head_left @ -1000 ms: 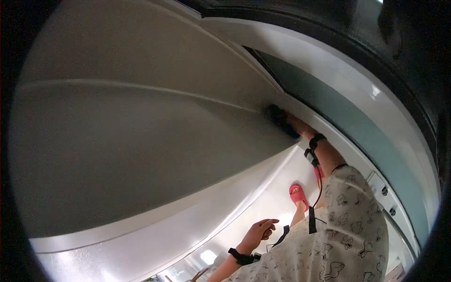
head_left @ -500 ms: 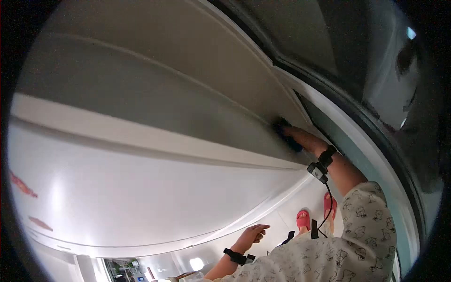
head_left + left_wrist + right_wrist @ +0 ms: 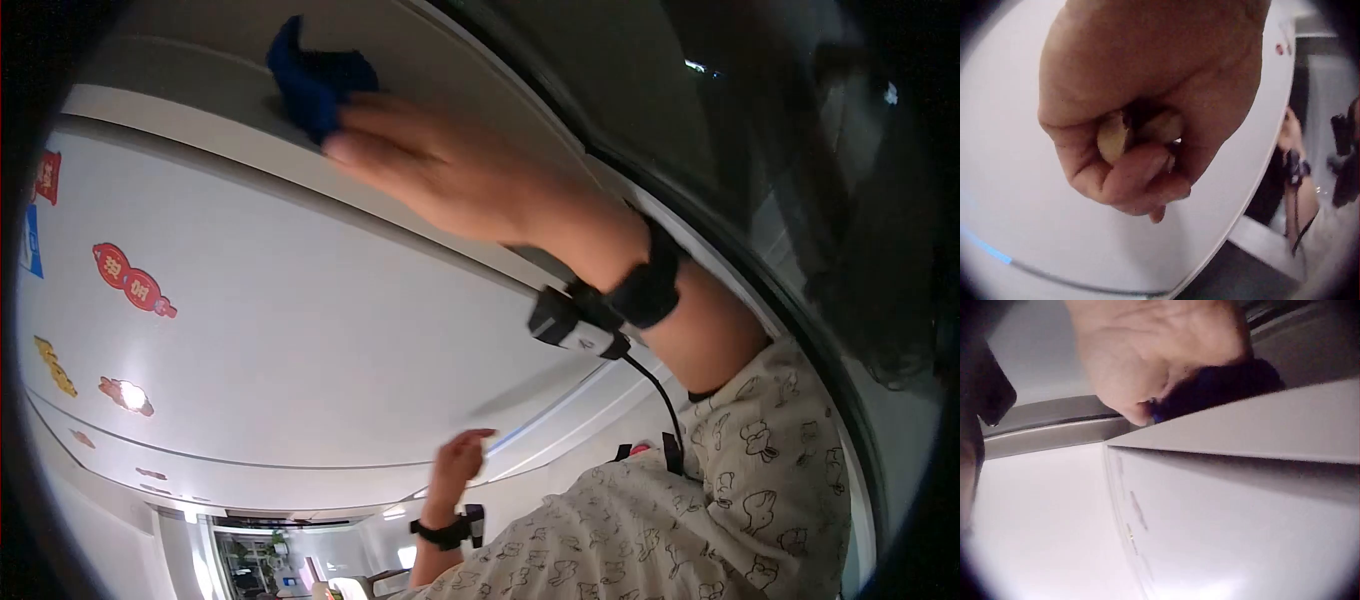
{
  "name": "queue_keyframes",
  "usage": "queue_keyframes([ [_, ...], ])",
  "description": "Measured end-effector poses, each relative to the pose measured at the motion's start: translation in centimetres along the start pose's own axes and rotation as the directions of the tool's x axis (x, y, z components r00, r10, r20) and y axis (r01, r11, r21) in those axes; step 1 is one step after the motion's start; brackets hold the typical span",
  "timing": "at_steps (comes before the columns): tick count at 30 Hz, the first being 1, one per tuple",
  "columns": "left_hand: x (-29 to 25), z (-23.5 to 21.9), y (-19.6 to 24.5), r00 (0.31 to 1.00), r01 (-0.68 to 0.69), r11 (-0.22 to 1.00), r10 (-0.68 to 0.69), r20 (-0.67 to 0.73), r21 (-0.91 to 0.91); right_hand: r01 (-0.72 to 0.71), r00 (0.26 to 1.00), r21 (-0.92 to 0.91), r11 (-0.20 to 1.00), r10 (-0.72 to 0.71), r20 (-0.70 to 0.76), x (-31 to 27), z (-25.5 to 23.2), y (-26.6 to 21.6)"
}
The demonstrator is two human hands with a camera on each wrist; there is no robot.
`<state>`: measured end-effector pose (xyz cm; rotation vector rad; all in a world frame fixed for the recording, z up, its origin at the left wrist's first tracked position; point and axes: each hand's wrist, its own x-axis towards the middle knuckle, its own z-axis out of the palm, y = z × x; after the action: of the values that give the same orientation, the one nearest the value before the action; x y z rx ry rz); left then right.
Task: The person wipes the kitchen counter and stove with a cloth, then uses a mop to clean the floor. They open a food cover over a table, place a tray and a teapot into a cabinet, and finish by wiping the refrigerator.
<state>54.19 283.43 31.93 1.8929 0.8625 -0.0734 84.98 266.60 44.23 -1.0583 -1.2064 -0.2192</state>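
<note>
My right hand (image 3: 430, 165) holds a blue cloth (image 3: 305, 85) against the grey top (image 3: 180, 65) of a large white appliance that looks like a fridge. Part of the cloth stands up past the fingertips. In the right wrist view the dark blue cloth (image 3: 1222, 390) is bunched below the palm, close to the top's edge. Lower down, my left hand (image 3: 460, 460) hangs in front of the white door (image 3: 300, 310), its index finger partly extended. The left wrist view shows the other fingers (image 3: 1141, 172) loosely curled, with nothing held.
Red and yellow decorations, including a red gourd-shaped sticker (image 3: 125, 280), are on the white door. Dark glass (image 3: 720, 150) runs along the right behind my right arm. A wrist camera (image 3: 575, 325) with a cable hangs by the right forearm.
My right hand has swept with the blue cloth from the far right corner leftwards along the grey top, nearer the camera. The view has turned towards the white door. My left hand stays low.
</note>
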Motion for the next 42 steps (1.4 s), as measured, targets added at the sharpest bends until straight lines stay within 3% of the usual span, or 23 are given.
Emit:
queue_keyframes([
  [2,-2.8,-3.4,4.2,0.932,-0.231,0.973,0.227,-0.284,0.021,-0.176,0.982,0.071,0.982,0.180,-0.053,-3.6,1.6,0.5],
  [4,-4.3,-6.4,5.8,0.713,-0.492,0.865,0.464,-0.525,0.095,-0.369,0.909,0.066,0.927,0.375,-0.184,-11.9,3.5,4.9],
  [6,-6.0,-7.1,7.8,0.478,-0.561,0.774,0.592,-0.649,0.294,-0.731,0.664,0.128,0.670,0.742,-0.093,-22.2,3.1,10.1],
  [7,-6.5,-7.3,8.5,0.382,-0.516,0.752,0.630,-0.676,0.409,-0.669,0.720,-0.304,0.678,0.693,-0.041,-30.3,4.0,17.5],
  [9,-7.2,-7.9,9.1,0.236,-0.476,0.682,0.708,-0.666,0.556,-0.880,0.288,0.384,0.280,0.957,-0.039,-32.8,3.3,15.7],
  [10,-7.1,-8.3,9.0,0.159,-0.429,0.651,0.737,-0.657,0.627,-0.880,0.292,0.379,0.287,0.955,-0.048,-31.8,2.8,15.5],
  [12,-7.7,-9.8,8.5,0.156,-0.383,0.677,0.718,-0.678,0.629,-0.890,0.284,0.348,0.296,0.955,-0.089,-25.5,3.2,11.3],
  [13,-7.2,-9.8,8.5,0.126,-0.404,0.637,0.749,-0.650,0.656,-0.842,0.494,0.234,0.486,0.869,-0.025,-23.4,2.5,11.8],
  [14,-7.0,-9.7,8.4,0.092,-0.420,0.599,0.776,-0.625,0.682,-0.780,0.611,0.122,0.614,0.789,-0.063,-19.6,2.2,9.6],
  [15,-6.5,-9.4,8.6,0.097,-0.464,0.627,0.738,-0.668,0.625,-0.580,0.815,0.008,0.815,0.580,0.004,-13.9,1.0,6.1],
  [17,-5.3,-9.1,8.5,0.117,-0.450,0.630,0.744,-0.658,0.633,-0.135,0.990,0.129,0.982,0.130,0.049,-3.9,0.2,2.7],
  [19,-4.3,-8.5,9.0,0.078,-0.400,0.593,0.782,-0.619,0.699,0.255,0.958,0.211,0.944,-0.276,0.077,3.7,-1.4,-0.4],
  [20,-4.0,-7.6,9.5,0.056,-0.346,0.598,0.782,-0.620,0.723,0.214,0.951,0.260,0.941,-0.262,0.166,6.4,-2.1,-1.1],
  [23,-3.5,-6.4,9.6,0.026,-0.292,0.625,0.762,-0.648,0.724,-0.236,0.936,0.021,0.971,0.222,0.273,8.4,-4.0,-0.9],
  [24,-3.5,-5.8,10.2,0.029,-0.298,0.627,0.760,-0.649,0.720,-0.299,0.925,0.088,0.950,0.266,0.272,7.6,-3.6,1.8],
  [27,-4.4,-6.3,10.7,-0.013,-0.327,0.596,0.774,-0.634,0.734,-0.579,0.746,-0.078,0.812,0.566,0.350,4.5,-3.9,2.7],
  [29,-4.7,-7.9,9.8,0.030,-0.320,0.599,0.781,-0.624,0.734,-0.488,0.811,-0.070,0.870,0.482,0.331,4.1,-2.2,2.7],
  [32,-6.3,-6.9,11.5,-0.045,-0.253,0.446,0.881,-0.471,0.858,-0.369,0.888,-0.013,0.929,0.357,0.290,6.2,-2.6,0.5],
  [33,-6.5,-6.5,11.3,0.033,-0.283,0.545,0.828,-0.560,0.789,-0.349,0.905,0.048,0.936,0.324,0.276,6.9,-3.0,-0.9],
  [37,-6.4,-7.0,11.0,0.011,-0.287,0.538,0.829,-0.559,0.793,0.070,0.940,0.268,0.961,-0.154,0.306,16.4,-2.6,-8.8],
  [39,-6.5,-6.9,11.1,0.004,-0.315,0.546,0.819,-0.574,0.776,0.250,0.929,0.184,0.951,-0.289,0.232,22.0,-1.9,-12.0],
  [41,-6.4,-7.2,11.2,-0.019,-0.347,0.519,0.829,-0.559,0.781,0.117,0.948,0.113,0.987,-0.145,0.285,28.0,-2.2,-13.4],
  [42,-6.3,-7.3,11.0,-0.024,-0.359,0.521,0.824,-0.566,0.774,0.163,0.978,0.152,0.975,-0.180,0.102,29.7,-1.6,-14.6],
])
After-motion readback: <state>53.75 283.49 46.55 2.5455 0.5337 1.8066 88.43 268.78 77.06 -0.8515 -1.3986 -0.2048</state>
